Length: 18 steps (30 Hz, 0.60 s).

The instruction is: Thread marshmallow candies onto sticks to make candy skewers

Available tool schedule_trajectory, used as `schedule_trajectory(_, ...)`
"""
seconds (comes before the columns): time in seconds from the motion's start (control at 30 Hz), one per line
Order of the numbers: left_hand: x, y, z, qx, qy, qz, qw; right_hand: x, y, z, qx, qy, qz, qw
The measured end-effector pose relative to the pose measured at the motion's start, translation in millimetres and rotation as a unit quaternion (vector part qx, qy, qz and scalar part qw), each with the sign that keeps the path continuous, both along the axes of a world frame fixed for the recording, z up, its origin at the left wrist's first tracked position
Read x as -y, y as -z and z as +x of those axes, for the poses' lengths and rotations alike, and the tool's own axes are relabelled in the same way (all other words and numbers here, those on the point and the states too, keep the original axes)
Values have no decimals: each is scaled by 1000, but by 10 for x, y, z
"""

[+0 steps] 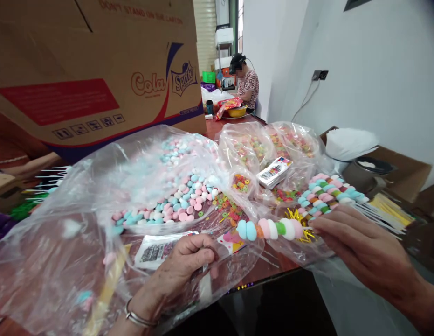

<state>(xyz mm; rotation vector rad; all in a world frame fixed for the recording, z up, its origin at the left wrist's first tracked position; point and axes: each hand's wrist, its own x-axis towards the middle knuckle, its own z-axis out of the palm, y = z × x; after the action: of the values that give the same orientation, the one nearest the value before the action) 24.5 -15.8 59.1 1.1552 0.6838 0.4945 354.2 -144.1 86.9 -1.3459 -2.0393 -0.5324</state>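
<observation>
My right hand [367,249] pinches the thin white stick of a marshmallow skewer [269,229], held roughly level and pointing left. It carries pink, white, blue, green and orange pieces. My left hand [189,256], with a metal bangle at its wrist, is closed on a thin, clear printed packet [234,243]. The blue tip of the skewer is at the packet's colourful end; I cannot tell whether it is inside. Beside my left hand lies a stack of printed packets [155,252]. Gold tinsel [295,217] shows behind the skewer near my right hand.
Large clear bags hold loose marshmallows [182,205] and ring-shaped candies [241,182]. Finished skewers [328,193] are piled at right, near an open carton [409,163]. A big cardboard box [98,70] stands at back left. Another person [246,84] sits at the far end; an arm shows at left.
</observation>
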Motion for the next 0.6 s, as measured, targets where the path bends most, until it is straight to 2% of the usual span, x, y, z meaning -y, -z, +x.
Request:
schedule_trajectory(0.17, -10, 15, -1, -10, -1, -41, 999, -37, -56, -6, 22, -27, 13, 999)
schedule_trajectory(0.3, 3, 3, -1, -39, -11, -63, 997, -42, -80, 49, 29, -43, -17, 999)
schedule_trajectory(0.4, -17, -27, -27, -60, 16, -70, 996, -55, -72, 112, 23, -47, -36, 998)
schedule_trajectory(0.53, -67, -74, -53, -79, 82, -62, 992, -84, -73, 137, 29, -47, -40, 998)
schedule_trajectory(0.6, -83, -81, -48, -80, 79, -60, 992, -87, -75, 123, 26, -51, -41, 997)
